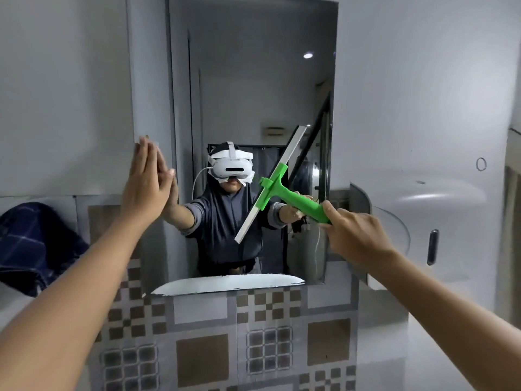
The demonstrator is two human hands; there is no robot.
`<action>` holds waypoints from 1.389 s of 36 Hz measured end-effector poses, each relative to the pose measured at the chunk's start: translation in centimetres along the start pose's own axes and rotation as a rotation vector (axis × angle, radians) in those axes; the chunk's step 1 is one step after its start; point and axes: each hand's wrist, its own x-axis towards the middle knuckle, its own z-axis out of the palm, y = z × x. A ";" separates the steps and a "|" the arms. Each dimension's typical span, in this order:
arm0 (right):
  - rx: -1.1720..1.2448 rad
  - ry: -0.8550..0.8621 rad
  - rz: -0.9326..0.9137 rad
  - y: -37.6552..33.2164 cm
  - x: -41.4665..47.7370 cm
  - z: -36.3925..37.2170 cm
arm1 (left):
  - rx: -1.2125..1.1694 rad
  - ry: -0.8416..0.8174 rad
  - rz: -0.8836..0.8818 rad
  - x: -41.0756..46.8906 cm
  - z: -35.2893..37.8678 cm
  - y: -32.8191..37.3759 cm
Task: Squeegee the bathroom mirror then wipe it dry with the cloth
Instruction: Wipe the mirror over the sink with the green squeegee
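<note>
The right hand (355, 235) is gripping the green squeegee (277, 187) by its handle, its blade lying tilted against the mirror (253, 80). The left hand (146, 179) is pressing flat on the mirror's left edge. A dark blue cloth (36, 244) is lying at the left.

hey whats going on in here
A person is squeegeeing the bathroom mirror. The right hand holds the green squeegee by its handle, blade tilted diagonally on the glass. The left hand rests flat and open at the mirror's left edge. A dark blue cloth lies off to the left, unused.
</note>
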 end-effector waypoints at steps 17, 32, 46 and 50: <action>0.311 -0.180 0.527 -8.0 -8.6 2.9 | -0.074 -0.034 0.087 0.0 1.0 -2.9; 0.880 -0.126 0.954 -18.6 -8.8 2.9 | -0.118 -0.082 0.165 -0.6 -0.7 -3.0; 1.218 0.041 1.034 -30.6 -5.8 3.2 | -0.126 -0.170 0.239 -0.5 -2.1 -4.4; 1.141 -0.011 0.941 -32.6 -6.2 4.2 | -0.120 -0.186 0.251 -0.4 -2.2 -4.5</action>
